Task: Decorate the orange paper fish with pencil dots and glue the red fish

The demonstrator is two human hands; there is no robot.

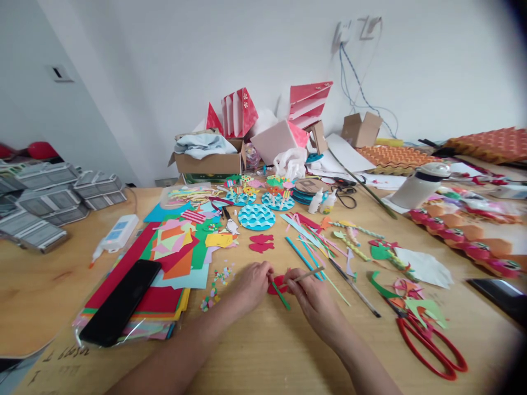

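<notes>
My left hand (pixel 254 284) is closed in a pinch on a narrow green paper strip (pixel 281 297), which slants down toward the table. My right hand (pixel 309 293) is closed around a thin brownish stick (pixel 309 274) pointing up and to the right; its tip is hidden by the fingers. Between both hands a red paper cutout (pixel 273 288) shows in part, and I cannot tell whether it is held or lying flat. Just beyond them lie red fish-shaped cutouts (pixel 262 243). A round blue wavy piece (pixel 256 218) sits farther back.
Coloured paper sheets (pixel 191 271) and a black phone (pixel 120 303) lie on the left. Red-handled scissors (pixel 430 345) and paper scraps are on the right. Blue strips (pixel 304 258) and a dark-tipped brush (pixel 354 286) lie beside my right hand. Glue bottles (pixel 315 202) stand behind.
</notes>
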